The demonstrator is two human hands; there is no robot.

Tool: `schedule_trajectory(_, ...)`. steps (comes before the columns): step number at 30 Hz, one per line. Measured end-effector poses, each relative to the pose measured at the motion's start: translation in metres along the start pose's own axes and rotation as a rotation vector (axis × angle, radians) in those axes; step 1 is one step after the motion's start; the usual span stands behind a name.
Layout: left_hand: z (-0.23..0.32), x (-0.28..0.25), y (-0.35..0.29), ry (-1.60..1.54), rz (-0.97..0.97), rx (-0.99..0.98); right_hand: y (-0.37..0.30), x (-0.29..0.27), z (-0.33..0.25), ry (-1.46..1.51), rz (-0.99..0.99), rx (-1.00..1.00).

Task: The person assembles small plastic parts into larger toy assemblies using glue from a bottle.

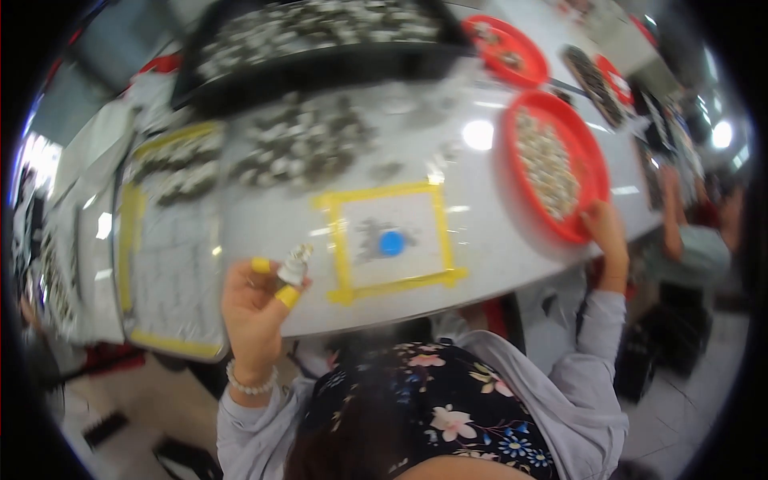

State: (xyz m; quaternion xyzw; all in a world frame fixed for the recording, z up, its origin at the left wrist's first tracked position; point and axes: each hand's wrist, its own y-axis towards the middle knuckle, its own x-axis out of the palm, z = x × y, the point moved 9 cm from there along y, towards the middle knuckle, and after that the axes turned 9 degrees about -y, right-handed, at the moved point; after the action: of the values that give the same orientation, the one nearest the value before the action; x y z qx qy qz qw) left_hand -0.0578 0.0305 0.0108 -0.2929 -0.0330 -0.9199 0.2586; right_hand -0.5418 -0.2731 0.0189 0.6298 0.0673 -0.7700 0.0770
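Between the thumb and fingers of my left hand (254,298), which wear yellow finger covers, is a small white figurine (295,266) with gold-coloured bits at its top. It is held above the table's front edge. My right hand (604,228) is at the near rim of a red oval tray (594,180) full of small pale pieces (547,164); its fingers are blurred, so whether they grip the rim is unclear. On the table between my hands lies a yellow-taped square (398,282) with dark smudges and a round blue thing (391,243) on it.
Many grey and white pieces (308,144) are heaped behind the taped square. A large black bin (320,72) of similar pieces stands at the back. On the left is a yellow-edged board (172,272) with rows of pieces. Another red tray (532,68) sits far right. People are beyond the right side.
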Motion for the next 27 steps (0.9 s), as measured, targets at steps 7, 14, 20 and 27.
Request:
schedule_trajectory(7, 0.155, -0.121, 0.017, 0.902, 0.416, 0.425, 0.018, -0.026, -0.015, 0.083, 0.195, -0.054)
schedule_trajectory(14, 0.164, -0.193, 0.083, 1.38, 0.572, 0.394, -0.036, -0.086, -0.191, 0.659, 0.046, -0.456)
schedule_trajectory(20, 0.146, -0.189, 0.104, 1.389, 0.449, 0.417, -0.073, -0.076, -0.28, 0.658, -0.153, -0.709)
schedule_trajectory(27, 0.146, -0.131, 0.084, 1.562, 0.333, 0.682, -0.078, -0.076, -0.299, 0.62, -0.104, -0.791)
